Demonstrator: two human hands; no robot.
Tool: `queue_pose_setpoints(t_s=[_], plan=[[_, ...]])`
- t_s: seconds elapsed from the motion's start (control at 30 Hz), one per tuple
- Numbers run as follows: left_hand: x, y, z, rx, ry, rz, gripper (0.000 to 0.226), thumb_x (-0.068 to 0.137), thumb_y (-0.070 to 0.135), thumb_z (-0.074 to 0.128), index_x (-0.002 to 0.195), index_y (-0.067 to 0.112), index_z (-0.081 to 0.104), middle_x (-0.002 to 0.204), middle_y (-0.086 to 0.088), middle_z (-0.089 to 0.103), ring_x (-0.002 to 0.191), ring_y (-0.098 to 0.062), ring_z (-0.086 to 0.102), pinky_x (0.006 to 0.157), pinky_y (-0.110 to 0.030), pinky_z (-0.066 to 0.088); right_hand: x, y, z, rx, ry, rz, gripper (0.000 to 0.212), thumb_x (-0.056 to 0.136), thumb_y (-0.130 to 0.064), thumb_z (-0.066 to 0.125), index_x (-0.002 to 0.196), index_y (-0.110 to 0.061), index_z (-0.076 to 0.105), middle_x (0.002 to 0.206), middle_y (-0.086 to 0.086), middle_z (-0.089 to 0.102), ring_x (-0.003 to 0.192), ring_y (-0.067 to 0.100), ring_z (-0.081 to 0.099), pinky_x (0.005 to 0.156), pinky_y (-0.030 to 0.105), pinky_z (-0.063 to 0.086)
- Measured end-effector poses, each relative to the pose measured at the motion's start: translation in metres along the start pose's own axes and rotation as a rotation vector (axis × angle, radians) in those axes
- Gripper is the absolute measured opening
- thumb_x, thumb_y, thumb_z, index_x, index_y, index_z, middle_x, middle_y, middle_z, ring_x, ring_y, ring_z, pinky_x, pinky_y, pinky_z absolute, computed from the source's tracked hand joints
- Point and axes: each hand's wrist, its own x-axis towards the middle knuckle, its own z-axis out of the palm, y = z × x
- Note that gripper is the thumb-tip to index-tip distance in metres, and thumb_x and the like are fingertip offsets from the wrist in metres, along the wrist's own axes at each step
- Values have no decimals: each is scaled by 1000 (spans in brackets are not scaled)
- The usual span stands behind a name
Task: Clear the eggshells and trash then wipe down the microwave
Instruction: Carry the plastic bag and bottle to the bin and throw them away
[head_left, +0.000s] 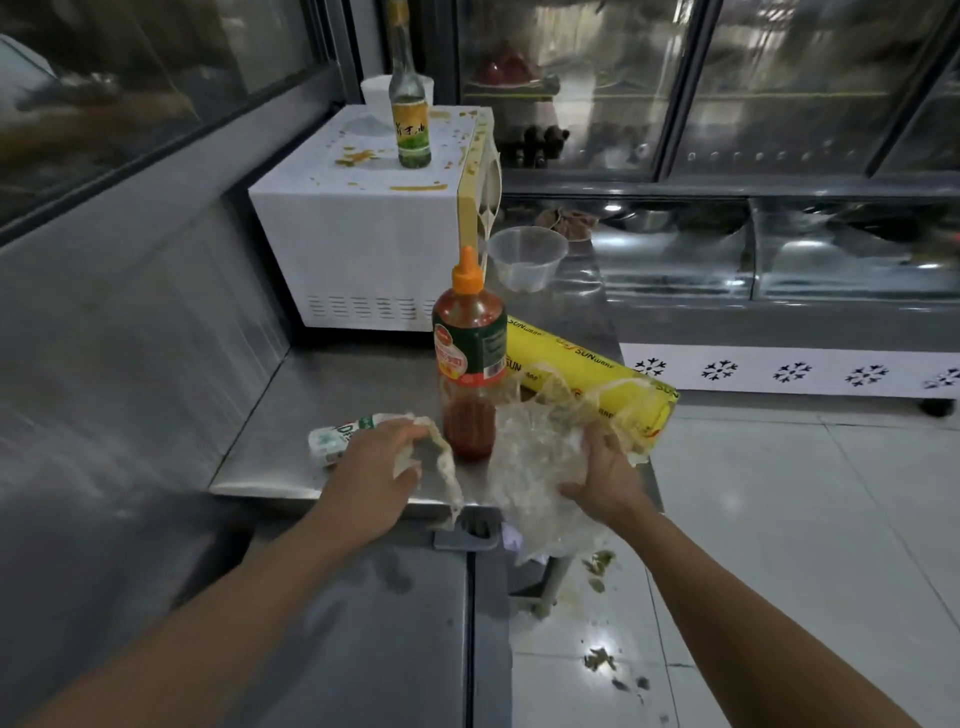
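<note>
Hands at steel tabletop (332, 384) edge: left hand (376, 470) grips crumpled grey-white wrapper (441, 457), right hand (605, 475) grips clear crinkled plastic bag (535, 467). Trash-clearing step; next, bin both. Stained white microwave (358, 244) behind, unwiped.

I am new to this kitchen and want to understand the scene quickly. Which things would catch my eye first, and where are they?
The tall chili sauce bottle with the orange cap stands in the middle of the steel counter, between the two hands. The left hand grips a crumpled wrapper, and the right hand holds a clear plastic bag at the counter's edge. Behind them, the white microwave has yellow stains on its top.
</note>
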Motion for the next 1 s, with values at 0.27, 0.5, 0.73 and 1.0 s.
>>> queue_pose_setpoints(t_s=[0.27,0.5,0.73,1.0], plan=[[3,57,33,-26,-33,118,46,84,1,56,126,16,54,137,3,48,122,-18,46,104,-30,36,-29,14,-23,124,132,-123,86,74,-23,78,144,-11,28,145,10,35,133,25,34,107,32,30],[17,93,55,-48,-66,215,51,87,4,54,134,22,47,143,10,40,124,-13,41,107,-27,33,-34,27,-26,158,225,-134,69,76,-11,75,136,-9,40,131,18,38,117,31,46,98,35,43],[39,74,101,151,-304,172,62,87,6,50,144,24,31,152,6,28,137,-21,26,113,-32,24,-30,39,-16,257,238,-161,81,74,-10,77,142,-15,33,134,13,37,120,25,46,100,39,43],[51,61,111,220,-457,158,65,86,9,51,145,23,28,154,3,23,139,-23,22,112,-33,24,-23,43,-4,-5,-6,-284,102,73,-15,78,146,-39,11,156,-1,-13,145,17,8,100,23,27]])
